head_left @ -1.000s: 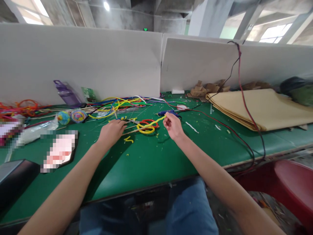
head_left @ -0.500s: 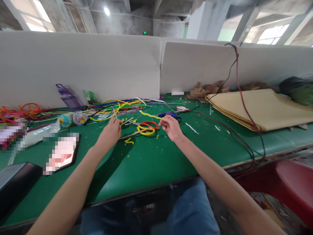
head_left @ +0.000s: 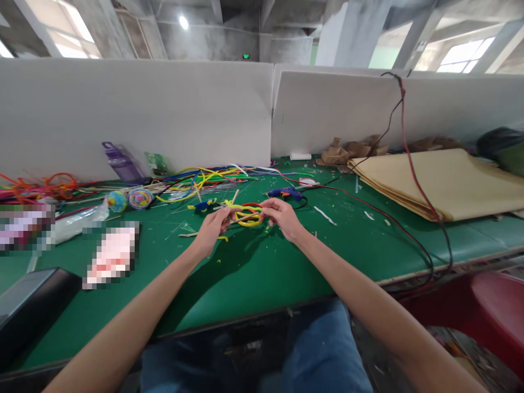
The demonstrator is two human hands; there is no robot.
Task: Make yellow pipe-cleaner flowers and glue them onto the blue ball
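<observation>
both hands meet over the middle of the green desk [head_left: 262, 267]. the left hand [head_left: 215, 228] is curled shut around a thin wooden stick [head_left: 234, 197] that tilts up and away from it, and its fingertips pinch the near end of a yellow pipe cleaner [head_left: 245, 217] coiled into loops. the right hand [head_left: 282, 217] closes on the other side of the same yellow coil, thumb and fingers pinched on it, so the two hands sit just beside each other with the coil between them. a red pipe cleaner loop [head_left: 251, 206] lies against the far side of the yellow coil; i cannot tell whether either hand grips it.

just beyond the right hand lies a blue glue gun [head_left: 284, 192], with a dark cable running off toward a folded tan sheet [head_left: 442, 183] well to the right of the coil. behind the coil, a loose heap of coloured pipe cleaners [head_left: 200, 177] spreads along the white partition [head_left: 164, 109]. to the left of that heap sit two small round coloured pieces [head_left: 130, 199] and a purple bottle [head_left: 120, 162] lying tilted.
</observation>
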